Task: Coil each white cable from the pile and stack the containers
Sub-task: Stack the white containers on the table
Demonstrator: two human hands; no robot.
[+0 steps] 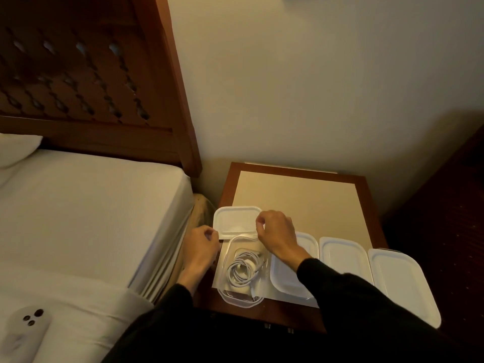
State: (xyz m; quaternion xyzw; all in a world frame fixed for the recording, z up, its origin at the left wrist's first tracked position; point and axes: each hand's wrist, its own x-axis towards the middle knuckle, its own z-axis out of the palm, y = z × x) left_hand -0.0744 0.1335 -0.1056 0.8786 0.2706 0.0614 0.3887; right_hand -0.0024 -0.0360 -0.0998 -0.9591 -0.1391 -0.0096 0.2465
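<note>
Here one coiled cable (242,268) fills perhaps four containers' (343,258) first.

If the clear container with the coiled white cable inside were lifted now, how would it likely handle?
The clear container looks thin-walled plastic, so it is probably light and may flex a little. It has no lid on; the lid is held above it, so the coiled cable could slide or spring loose if tipped. Its low, wide shape makes toppling unlikely.
</note>
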